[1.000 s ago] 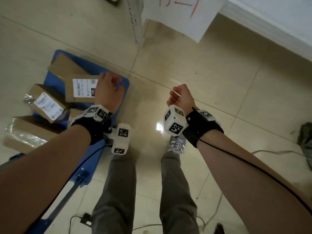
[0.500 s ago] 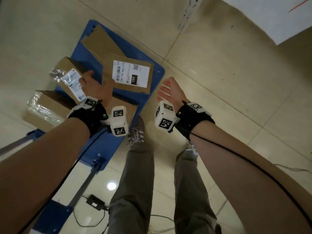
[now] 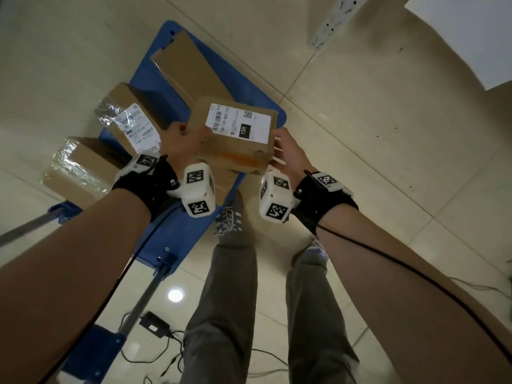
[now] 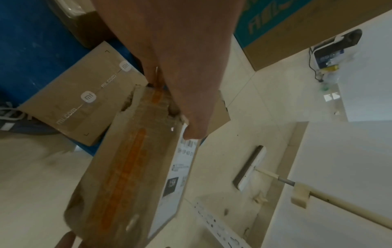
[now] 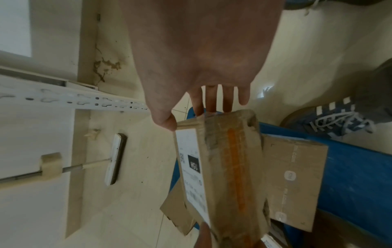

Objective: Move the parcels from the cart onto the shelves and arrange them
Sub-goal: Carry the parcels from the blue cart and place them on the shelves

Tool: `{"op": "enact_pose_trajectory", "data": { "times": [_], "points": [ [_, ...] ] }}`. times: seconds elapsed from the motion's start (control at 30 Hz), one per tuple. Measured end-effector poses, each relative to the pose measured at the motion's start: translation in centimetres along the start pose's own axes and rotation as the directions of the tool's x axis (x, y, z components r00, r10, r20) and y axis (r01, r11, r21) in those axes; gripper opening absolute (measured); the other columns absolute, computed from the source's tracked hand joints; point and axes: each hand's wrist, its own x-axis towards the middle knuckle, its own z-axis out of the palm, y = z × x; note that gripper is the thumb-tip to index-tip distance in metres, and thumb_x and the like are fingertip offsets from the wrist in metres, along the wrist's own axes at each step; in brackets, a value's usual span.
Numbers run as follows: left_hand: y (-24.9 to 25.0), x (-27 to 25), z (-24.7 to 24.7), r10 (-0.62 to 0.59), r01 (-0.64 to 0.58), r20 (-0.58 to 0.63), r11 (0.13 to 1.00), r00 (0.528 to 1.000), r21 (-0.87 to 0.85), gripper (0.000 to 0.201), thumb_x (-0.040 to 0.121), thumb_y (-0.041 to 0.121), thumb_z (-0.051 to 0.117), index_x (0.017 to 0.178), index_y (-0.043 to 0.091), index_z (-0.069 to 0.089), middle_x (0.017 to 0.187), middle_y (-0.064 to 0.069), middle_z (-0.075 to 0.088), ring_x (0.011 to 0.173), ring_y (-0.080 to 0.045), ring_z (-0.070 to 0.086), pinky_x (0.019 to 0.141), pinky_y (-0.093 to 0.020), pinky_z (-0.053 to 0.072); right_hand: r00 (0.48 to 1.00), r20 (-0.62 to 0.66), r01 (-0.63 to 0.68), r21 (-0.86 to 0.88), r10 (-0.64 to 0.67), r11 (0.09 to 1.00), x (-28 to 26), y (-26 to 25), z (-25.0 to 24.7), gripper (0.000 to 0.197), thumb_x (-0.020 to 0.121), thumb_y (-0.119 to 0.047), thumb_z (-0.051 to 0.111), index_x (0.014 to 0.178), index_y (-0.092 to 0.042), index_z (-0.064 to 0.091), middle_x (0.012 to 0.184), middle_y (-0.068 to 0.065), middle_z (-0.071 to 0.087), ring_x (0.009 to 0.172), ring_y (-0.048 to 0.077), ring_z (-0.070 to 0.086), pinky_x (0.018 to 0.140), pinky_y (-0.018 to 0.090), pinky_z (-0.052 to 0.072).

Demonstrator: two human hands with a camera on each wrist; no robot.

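A labelled cardboard parcel point(image 3: 235, 137) is held between both hands above the blue cart point(image 3: 191, 225), its white shipping label facing up in the head view. The left hand point(image 3: 181, 141) is clamped on the parcel's left end, with the thumb laid over the top edge by the label; the right hand point(image 3: 288, 152) is pressed against the right end with fingers extended and only slightly bent.

From the head view, three more parcels are seen on the cart: a flat brown box point(image 3: 191, 70) at the far end, a box with a label and clear tape point(image 3: 130, 120) to the left, and a film-wrapped box point(image 3: 80, 167) nearest the handle point(image 3: 144, 297).

In the left wrist view, the parcel's taped side with an orange strip point(image 4: 127, 171) is shown, which is barely seen from above. The thumb point(image 4: 191, 124) is seen on the label edge, and a box printed with "mi.com" point(image 4: 84, 99) lies on the cart below, hidden from the head camera by the held parcel. A perforated white shelf post point(image 4: 218, 224) is also caught there.

In the right wrist view, the right-hand fingers point(image 5: 212, 100) are seen running straight behind the parcel's end point(image 5: 224, 161), the thumb point(image 5: 165, 120) touching its upper corner. A striped blue shoe point(image 5: 331, 120) stands beside the cart.
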Motion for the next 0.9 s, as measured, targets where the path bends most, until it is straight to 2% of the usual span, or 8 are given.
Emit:
{"op": "enact_pose_trajectory", "data": {
  "times": [0.13,0.27,0.37,0.43,0.5,0.67,0.8,0.9],
  "points": [
    [0.6,-2.2,0.7,0.035,-0.031,0.051,0.996,0.998,-0.088,0.050,0.083,0.047,0.066,0.113,0.008,0.054,0.094,0.001,0.062,0.084,-0.015,0.062,0.045,-0.010,0.044,1.000,0.008,0.006,-0.028,-0.006,1.000,-1.0,0.1,-2.3,0.020,0.095,-0.039,0.060,0.099,-0.020,0.067,0.091,0.002,0.071,0.078,0.017,0.068,0.072,0.031,0.059],
    [1.3,-5.0,2.2,0.059,-0.033,0.140,0.984,0.988,-0.178,0.040,0.082,0.047,0.068,0.108,0.021,0.052,0.102,0.005,0.063,0.095,-0.012,0.063,0.075,-0.025,0.054,0.999,-0.006,-0.036,0.005,0.036,0.999,-2.1,0.6,-5.6,0.051,0.087,-0.045,0.068,0.130,-0.020,0.057,0.117,0.013,0.068,0.105,0.031,0.069,0.084,0.050,0.060],
    [2.6,-7.2,3.8,0.085,-0.048,0.217,0.985,0.972,-0.167,0.034,0.090,0.039,0.062,0.119,0.023,0.052,0.104,0.010,0.061,0.089,-0.002,0.061,0.057,-0.013,0.052,0.996,-0.042,-0.076,-0.003,0.076,0.997,-2.8,1.5,-8.8,0.062,0.085,-0.047,0.071,0.138,-0.024,0.047,0.124,0.013,0.061,0.107,0.034,0.066,0.068,0.044,0.062],
    [3.8,-8.7,4.9,0.140,-0.106,0.255,0.984,0.957,-0.143,0.026,0.094,0.037,0.059,0.118,0.026,0.056,0.101,0.011,0.063,0.084,-0.001,0.063,0.051,-0.007,0.048,0.995,-0.035,-0.091,0.045,0.093,0.995,-3.0,2.0,-11.1,0.054,0.086,-0.051,0.069,0.131,-0.027,0.051,0.124,0.014,0.060,0.109,0.035,0.064,0.080,0.050,0.061],
    [4.6,-10.0,6.2,0.208,-0.181,0.284,0.976,0.936,-0.120,0.023,0.094,0.041,0.058,0.114,0.031,0.061,0.099,0.013,0.066,0.087,-0.001,0.064,0.065,-0.013,0.052,0.992,-0.013,-0.120,0.125,0.122,0.985,-3.4,2.7,-13.5,0.040,0.088,-0.053,0.066,0.118,-0.028,0.058,0.120,0.014,0.061,0.111,0.036,0.063,0.093,0.053,0.055],
    [6.0,-11.9,10.4,0.316,-0.306,0.364,0.948,0.876,-0.085,0.051,0.084,0.047,0.068,0.131,0.030,0.057,0.130,0.006,0.056,0.122,-0.007,0.053,0.109,-0.036,0.041,0.981,0.006,-0.183,0.347,0.193,0.920,-3.8,6.1,-18.5,0.052,0.079,-0.056,0.070,0.121,-0.026,0.062,0.124,0.020,0.063,0.109,0.042,0.067,0.093,0.056,0.051],
    [6.4,-12.7,14.2,0.355,-0.426,0.368,0.895,0.859,0.134,0.097,0.070,0.053,0.080,0.149,0.033,0.028,0.153,0.002,0.021,0.142,-0.015,0.023,0.114,-0.034,0.025,0.982,0.104,-0.187,0.553,0.155,0.812,-4.0,8.7,-20.7,0.059,0.084,-0.048,0.063,0.133,-0.015,0.058,0.134,0.022,0.060,0.118,0.043,0.061,0.089,0.047,0.053],
    [6.3,-13.6,16.7,0.316,-0.376,0.400,0.923,0.860,0.079,0.130,0.048,0.066,0.085,0.152,0.032,0.016,0.153,0.004,0.029,0.140,-0.016,0.032,0.115,-0.039,0.031,0.964,0.184,-0.267,0.633,0.193,0.727,-3.6,10.1,-21.7,0.062,0.087,-0.053,0.056,0.133,-0.013,0.053,0.133,0.023,0.058,0.119,0.046,0.059,0.090,0.046,0.053]
  ]
}}
